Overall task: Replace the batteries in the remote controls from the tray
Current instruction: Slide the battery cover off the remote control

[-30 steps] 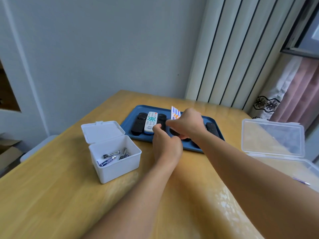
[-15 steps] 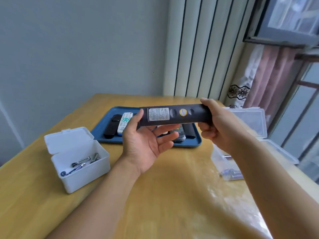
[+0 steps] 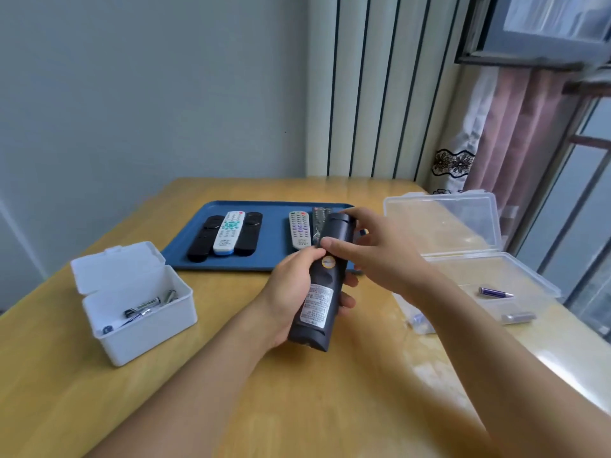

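A black remote is held back side up above the table, with a white label and a round yellow sticker showing. My left hand wraps its lower half from the left. My right hand grips its far end, thumb pressed on the back near the sticker. Behind them the blue tray holds a white remote between two black remotes on its left, and a grey remote beside a dark one on its right.
An open white box with several batteries stands at the left. An open clear plastic box at the right holds a purple battery and a grey one. Wall, radiator-like panels and curtain lie behind the wooden table.
The black remote came off the tray, was held crosswise, and now points away from me lengthwise. My left hand grips it lower; my right thumb has moved onto its back.
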`<state>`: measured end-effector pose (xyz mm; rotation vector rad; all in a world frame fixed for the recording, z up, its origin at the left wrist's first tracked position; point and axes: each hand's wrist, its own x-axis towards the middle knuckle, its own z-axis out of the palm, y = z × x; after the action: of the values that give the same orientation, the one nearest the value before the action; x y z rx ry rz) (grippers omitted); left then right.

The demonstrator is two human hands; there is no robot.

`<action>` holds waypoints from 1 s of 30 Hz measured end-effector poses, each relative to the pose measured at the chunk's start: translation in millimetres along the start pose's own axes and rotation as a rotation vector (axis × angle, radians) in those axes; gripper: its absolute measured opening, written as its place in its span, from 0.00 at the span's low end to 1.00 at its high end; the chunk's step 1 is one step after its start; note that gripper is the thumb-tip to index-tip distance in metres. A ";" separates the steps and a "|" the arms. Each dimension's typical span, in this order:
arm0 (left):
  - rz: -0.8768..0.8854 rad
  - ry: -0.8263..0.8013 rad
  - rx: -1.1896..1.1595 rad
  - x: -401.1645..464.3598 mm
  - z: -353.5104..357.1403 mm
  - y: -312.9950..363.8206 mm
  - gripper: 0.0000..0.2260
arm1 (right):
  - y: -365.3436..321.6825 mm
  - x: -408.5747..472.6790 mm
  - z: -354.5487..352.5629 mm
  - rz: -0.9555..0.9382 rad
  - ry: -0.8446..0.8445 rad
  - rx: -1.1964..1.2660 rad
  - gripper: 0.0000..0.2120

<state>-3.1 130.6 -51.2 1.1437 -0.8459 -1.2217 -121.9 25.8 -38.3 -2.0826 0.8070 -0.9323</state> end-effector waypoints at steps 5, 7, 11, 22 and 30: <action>0.007 0.018 0.010 2.3 -1.8 -5.8 0.14 | 1.2 -0.4 -2.5 -0.075 0.016 -0.134 0.16; 0.020 0.025 0.027 4.1 -2.6 -7.3 0.13 | 3.0 0.1 -1.6 -0.098 0.042 -0.144 0.17; 0.023 0.034 0.071 6.6 -4.9 -10.6 0.13 | 5.5 -0.3 3.2 -0.108 0.077 -0.196 0.21; 0.015 0.042 0.114 8.5 -7.6 -8.4 0.12 | -2.1 -2.5 5.0 -0.108 0.148 -0.220 0.22; -0.022 0.023 0.120 9.6 -11.3 -7.4 0.11 | 0.5 -1.8 7.9 -0.059 0.168 -0.116 0.19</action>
<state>7.4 123.7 -62.0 1.2640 -0.9016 -1.1867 -116.7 29.6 -43.2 -2.1589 0.9098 -1.1283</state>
